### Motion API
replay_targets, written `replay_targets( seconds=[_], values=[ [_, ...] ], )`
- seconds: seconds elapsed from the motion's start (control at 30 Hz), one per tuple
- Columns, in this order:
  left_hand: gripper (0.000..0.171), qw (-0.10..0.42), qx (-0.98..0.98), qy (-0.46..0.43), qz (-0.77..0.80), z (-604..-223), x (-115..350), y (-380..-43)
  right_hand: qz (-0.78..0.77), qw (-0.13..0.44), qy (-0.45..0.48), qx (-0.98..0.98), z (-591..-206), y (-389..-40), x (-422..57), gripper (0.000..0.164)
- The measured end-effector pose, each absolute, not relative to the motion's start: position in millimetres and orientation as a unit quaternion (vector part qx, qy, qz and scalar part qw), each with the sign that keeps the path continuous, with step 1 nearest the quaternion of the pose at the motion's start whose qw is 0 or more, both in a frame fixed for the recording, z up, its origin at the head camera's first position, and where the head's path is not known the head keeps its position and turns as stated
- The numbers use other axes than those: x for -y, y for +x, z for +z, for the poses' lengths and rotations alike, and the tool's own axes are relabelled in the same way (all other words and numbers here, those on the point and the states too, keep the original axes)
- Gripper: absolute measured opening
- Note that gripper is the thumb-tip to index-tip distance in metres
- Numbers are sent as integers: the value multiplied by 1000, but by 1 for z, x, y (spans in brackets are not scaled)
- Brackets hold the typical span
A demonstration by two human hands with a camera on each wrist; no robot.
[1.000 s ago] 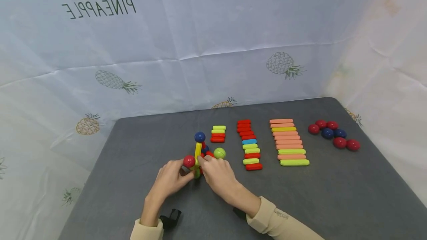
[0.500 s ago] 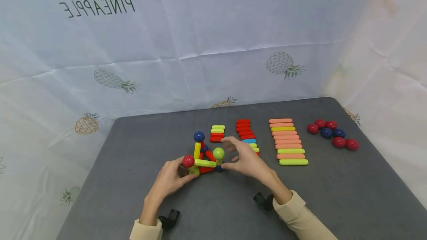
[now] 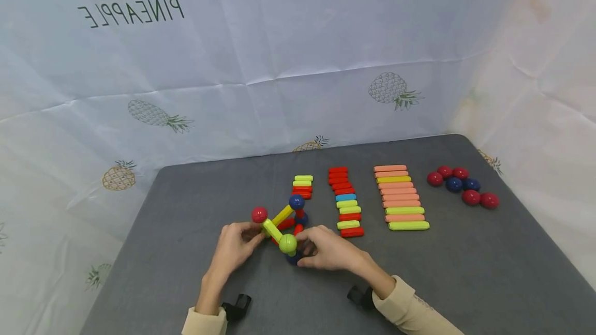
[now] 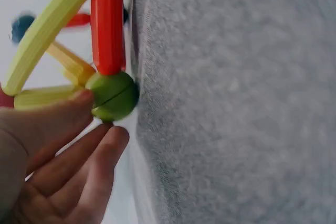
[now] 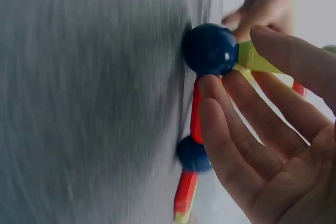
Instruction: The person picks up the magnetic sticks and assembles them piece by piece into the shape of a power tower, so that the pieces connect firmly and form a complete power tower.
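A toy frame of magnetic sticks and balls stands on the table between both hands. In the head view, a lime stick [image 3: 272,231] links a red ball [image 3: 259,214] to a lime ball [image 3: 287,243], and a yellow stick [image 3: 282,215] runs towards a raised blue ball [image 3: 296,201]. My left hand [image 3: 235,248] holds the left corner; its thumb and fingers pinch the green ball [image 4: 116,96] there, joined to a red stick [image 4: 107,30]. My right hand [image 3: 328,248] pinches the short upright lime stick [image 5: 254,59] above a low blue ball [image 5: 211,49].
Behind the frame lie a short stack of sticks [image 3: 303,184] and a row of short sticks [image 3: 348,210]. Longer sticks [image 3: 402,198] lie further right, then loose red and blue balls [image 3: 453,185]. A pineapple-print cloth [image 3: 261,107] hangs behind the table [image 3: 200,195].
The frame has turned, its lime ball swinging from the right to the front. My right hand let go, moved right, then came back and took hold of the near corner. My left hand keeps its hold.
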State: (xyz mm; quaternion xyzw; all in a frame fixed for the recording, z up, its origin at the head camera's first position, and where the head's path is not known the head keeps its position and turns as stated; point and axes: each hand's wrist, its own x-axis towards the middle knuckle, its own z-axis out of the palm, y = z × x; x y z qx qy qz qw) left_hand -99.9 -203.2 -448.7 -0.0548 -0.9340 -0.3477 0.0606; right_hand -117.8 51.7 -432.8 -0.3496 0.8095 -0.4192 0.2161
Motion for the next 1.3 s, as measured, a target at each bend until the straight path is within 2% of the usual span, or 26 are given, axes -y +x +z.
replay_targets(
  seconds=[0.17, 0.33, 0.43, 0.53, 0.63, 0.8, 0.87, 0.93, 1.3],
  values=[
    [37, -21, 927, -129, -351, -450, 210, -98, -402, 261, -374, -794, -431, -103, -40, 48],
    [52, -83, 919, -201, -330, -446, 220, -94, -363, 264, -415, -791, -440, -96, -39, 58],
    [56, -105, 914, -199, -338, -440, 227, -90, -363, 263, -420, -789, -432, -95, -57, 46],
    [46, -136, 907, -195, -349, -436, 233, -86, -376, 252, -394, -800, -411, -98, -90, 29],
    [40, -158, 895, -211, -361, -437, 232, -85, -376, 201, -368, -826, -403, -110, -128, 21],
    [36, -146, 888, -226, -374, -444, 221, -86, -298, 63, -279, -911, -410, -132, -179, 22],
    [35, -133, 890, -223, -374, -446, 218, -86, -253, 30, -231, -939, -416, -137, -193, 23],
    [33, -121, 894, -219, -372, -447, 215, -87, -232, 27, -196, -952, -422, -140, -203, 21],
    [24, -83, 909, -163, -374, -445, 210, -94, -243, 66, -158, -955, -431, -140, -223, 14]
  ],
)
